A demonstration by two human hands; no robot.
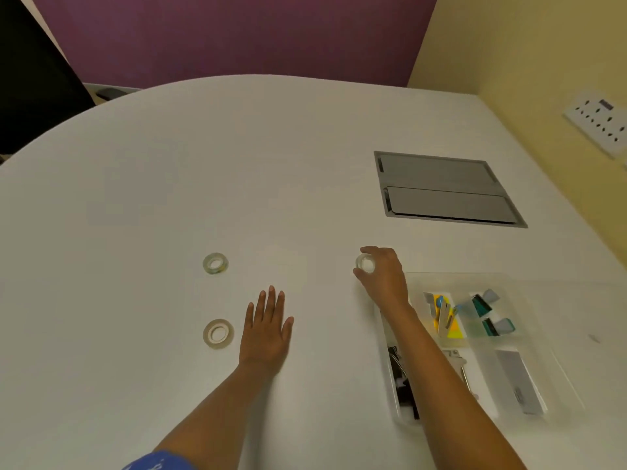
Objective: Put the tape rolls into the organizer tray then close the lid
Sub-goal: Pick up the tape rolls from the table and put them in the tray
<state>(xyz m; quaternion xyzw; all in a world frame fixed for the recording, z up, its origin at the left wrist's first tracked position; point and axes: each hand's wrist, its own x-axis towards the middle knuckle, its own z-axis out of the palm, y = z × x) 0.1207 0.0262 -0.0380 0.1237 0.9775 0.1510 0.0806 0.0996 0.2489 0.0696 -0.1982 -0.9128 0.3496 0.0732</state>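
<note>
Tape roll pinched in right hand beside organizer tray.

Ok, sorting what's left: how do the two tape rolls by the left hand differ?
The far tape roll looks smaller and greenish-clear; the near tape roll looks wider and cream-white. The near one lies close beside the left hand; the far one lies farther off. Both lie flat, untouched.

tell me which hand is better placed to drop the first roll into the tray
Right: the right hand has its fingers around a tape roll beside the organizer tray. The left hand lies flat, empty.
</note>
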